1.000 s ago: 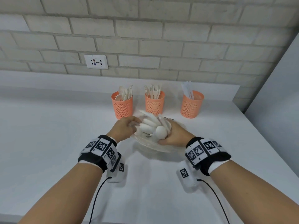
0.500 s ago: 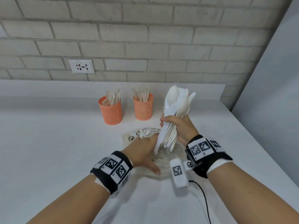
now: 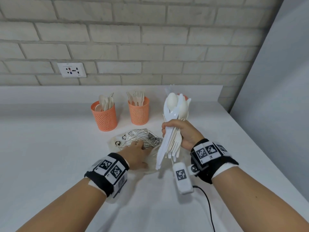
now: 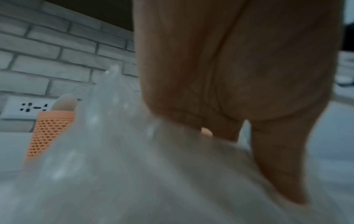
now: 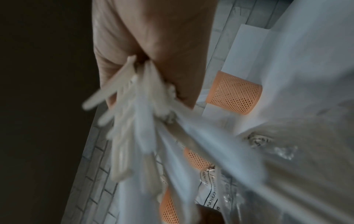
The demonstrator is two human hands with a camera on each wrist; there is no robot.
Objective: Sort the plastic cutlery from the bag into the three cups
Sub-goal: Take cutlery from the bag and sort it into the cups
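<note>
My right hand (image 3: 173, 131) grips a bundle of white plastic cutlery (image 3: 175, 108) upright above the table, spoon bowls up, fork tines and knife ends hanging below the fist. The wrist view shows the same bundle of cutlery (image 5: 134, 121) fanning out of the fist. My left hand (image 3: 137, 153) lies flat with straight fingers on the crumpled clear bag (image 3: 133, 139), pressing it to the table; the bag (image 4: 134, 166) fills its wrist view. At the back stand the orange mesh spoon cup (image 3: 104, 114) and fork cup (image 3: 138, 111). The bundle hides nearly all of the third cup (image 3: 185, 97).
The white table (image 3: 50, 156) runs back to a brick wall with a socket (image 3: 71, 70). A grey panel (image 3: 275, 81) borders the table on the right. A black cable (image 3: 209, 206) trails from my right wrist device.
My right hand has lifted the cutlery bundle out of the bag and holds it upright. My left hand has shifted from the bag's side onto its top.
</note>
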